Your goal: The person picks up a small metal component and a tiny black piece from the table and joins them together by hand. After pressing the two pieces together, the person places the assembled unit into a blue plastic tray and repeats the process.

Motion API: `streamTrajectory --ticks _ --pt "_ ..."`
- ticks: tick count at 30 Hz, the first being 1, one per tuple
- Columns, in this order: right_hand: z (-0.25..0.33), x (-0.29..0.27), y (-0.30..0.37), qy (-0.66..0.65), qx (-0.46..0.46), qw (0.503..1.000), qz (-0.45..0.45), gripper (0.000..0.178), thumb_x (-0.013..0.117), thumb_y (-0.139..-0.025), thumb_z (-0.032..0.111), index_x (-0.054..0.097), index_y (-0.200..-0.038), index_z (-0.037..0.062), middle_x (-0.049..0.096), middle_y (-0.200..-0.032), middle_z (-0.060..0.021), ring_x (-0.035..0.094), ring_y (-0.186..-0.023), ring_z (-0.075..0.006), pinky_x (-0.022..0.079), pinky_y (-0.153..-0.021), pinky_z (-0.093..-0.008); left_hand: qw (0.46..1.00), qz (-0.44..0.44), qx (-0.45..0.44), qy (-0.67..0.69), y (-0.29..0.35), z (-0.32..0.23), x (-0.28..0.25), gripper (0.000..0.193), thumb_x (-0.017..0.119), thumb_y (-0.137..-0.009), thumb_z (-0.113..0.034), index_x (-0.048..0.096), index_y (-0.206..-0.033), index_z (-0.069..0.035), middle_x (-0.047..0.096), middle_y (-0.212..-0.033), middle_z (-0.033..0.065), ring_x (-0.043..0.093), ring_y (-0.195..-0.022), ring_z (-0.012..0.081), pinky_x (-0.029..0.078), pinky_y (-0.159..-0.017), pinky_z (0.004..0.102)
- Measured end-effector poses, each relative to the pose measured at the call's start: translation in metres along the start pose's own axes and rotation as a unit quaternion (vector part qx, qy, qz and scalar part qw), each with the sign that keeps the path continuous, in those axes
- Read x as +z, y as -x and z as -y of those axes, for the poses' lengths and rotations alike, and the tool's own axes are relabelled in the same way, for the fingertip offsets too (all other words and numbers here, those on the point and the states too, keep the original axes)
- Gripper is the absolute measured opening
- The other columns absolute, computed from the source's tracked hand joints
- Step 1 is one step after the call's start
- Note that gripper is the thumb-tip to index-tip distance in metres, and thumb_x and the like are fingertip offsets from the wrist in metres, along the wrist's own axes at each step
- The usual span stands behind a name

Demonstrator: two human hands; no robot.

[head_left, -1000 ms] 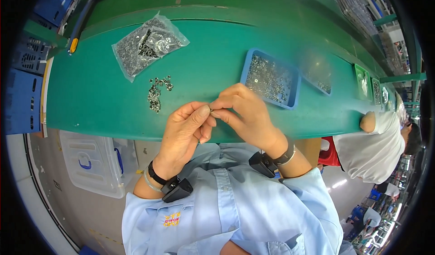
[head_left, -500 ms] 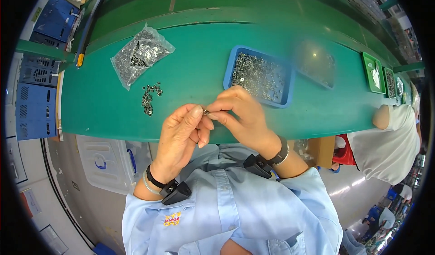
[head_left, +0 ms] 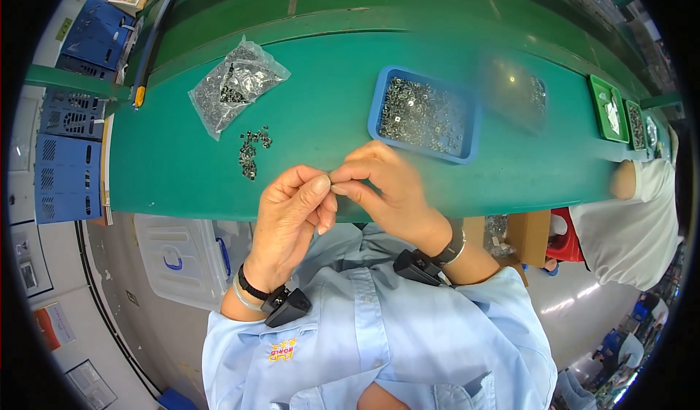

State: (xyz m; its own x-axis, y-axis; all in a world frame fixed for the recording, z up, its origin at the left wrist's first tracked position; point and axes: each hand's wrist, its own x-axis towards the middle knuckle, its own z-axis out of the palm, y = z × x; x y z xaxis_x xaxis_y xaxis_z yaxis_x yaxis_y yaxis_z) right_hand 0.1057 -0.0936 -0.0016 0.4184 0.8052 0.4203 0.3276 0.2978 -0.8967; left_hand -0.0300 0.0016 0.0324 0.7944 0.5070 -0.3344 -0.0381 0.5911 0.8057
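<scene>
Left hand [head_left: 292,217] and right hand [head_left: 386,191] meet fingertip to fingertip, pinching one tiny metal part [head_left: 332,185] between them above the green table's [head_left: 182,169] near edge. Blue rectangular tray of metal parts [head_left: 424,113] lies just beyond.

Whatever the left hand [head_left: 292,217] and right hand [head_left: 386,191] pinched between their fingertips was too small to identify.

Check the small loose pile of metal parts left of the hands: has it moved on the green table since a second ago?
No. The loose pile lies just below the clear bag of parts, as before; only the camera shifted.
</scene>
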Motion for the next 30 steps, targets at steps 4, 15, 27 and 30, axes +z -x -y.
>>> streamTrajectory --ticks 4,15,27,30 --pt "0.001 0.004 0.0 0.011 -0.01 1.0 -0.005 0.014 0.068 -0.077 0.007 0.064 -0.09 0.0089 0.058 -0.085 -0.0039 0.056 -0.079 -0.0187 0.046 -0.067 -0.0292 1.0 0.006 0.019 -0.003 0.002 0.0 -0.002 0.016 0.057 -0.091 -0.017 0.056 -0.089 -0.002 0.058 -0.068 0.0047 0.05 -0.053 0.0095 0.04 -0.047 0.0212" --pt "-0.001 0.005 0.004 -0.011 -0.004 0.999 -0.041 0.015 0.067 -0.079 0.007 0.062 -0.093 0.0086 0.059 -0.087 -0.0044 0.057 -0.08 -0.0191 0.046 -0.068 -0.0298 0.999 0.018 0.032 0.005 -0.002 0.002 0.008 0.015 0.054 -0.093 -0.018 0.054 -0.09 -0.004 0.057 -0.069 0.0047 0.051 -0.055 0.0097 0.04 -0.048 0.0212" --pt "0.001 0.001 0.004 0.004 -0.019 0.999 -0.043 0.014 0.066 -0.08 0.006 0.062 -0.093 0.0076 0.06 -0.088 -0.0048 0.057 -0.08 -0.0188 0.046 -0.07 -0.0298 0.999 0.041 0.024 0.021 -0.003 0.003 0.007 0.015 0.054 -0.093 -0.018 0.055 -0.093 -0.003 0.057 -0.07 0.0049 0.052 -0.057 0.0107 0.04 -0.049 0.0216" --pt "0.002 0.002 0.005 0.007 -0.02 0.999 -0.041 0.014 0.066 -0.08 0.006 0.062 -0.093 0.0074 0.06 -0.088 -0.0048 0.057 -0.08 -0.0186 0.046 -0.069 -0.0296 0.998 0.048 0.025 0.031 -0.004 0.004 0.005 0.015 0.055 -0.093 -0.018 0.055 -0.093 -0.003 0.058 -0.069 0.0046 0.052 -0.056 0.0106 0.04 -0.049 0.0216"
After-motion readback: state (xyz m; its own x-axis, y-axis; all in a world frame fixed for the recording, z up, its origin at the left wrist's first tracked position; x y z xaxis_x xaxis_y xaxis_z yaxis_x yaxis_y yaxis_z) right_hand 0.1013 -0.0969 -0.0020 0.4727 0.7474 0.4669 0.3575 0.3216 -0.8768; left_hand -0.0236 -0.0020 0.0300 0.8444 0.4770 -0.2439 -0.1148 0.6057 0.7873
